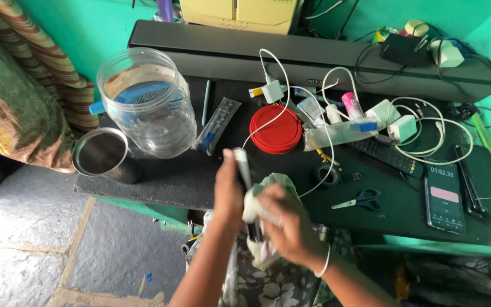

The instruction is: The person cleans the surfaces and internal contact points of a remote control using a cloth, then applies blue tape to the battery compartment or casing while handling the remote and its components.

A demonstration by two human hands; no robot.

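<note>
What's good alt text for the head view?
Left hand holds a slim dark device upright while the right hand presses a white cloth against it, above a cluttered black table.

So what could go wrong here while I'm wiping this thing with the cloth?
1. The left hand pinches the slim flat device upright by its edge while the right hand rubs it with a cloth; it might slip and drop.
2. The steel cup sits at the table's edge and could get knocked off.
3. Loose white cables trail close to the hands and might snag.
</note>
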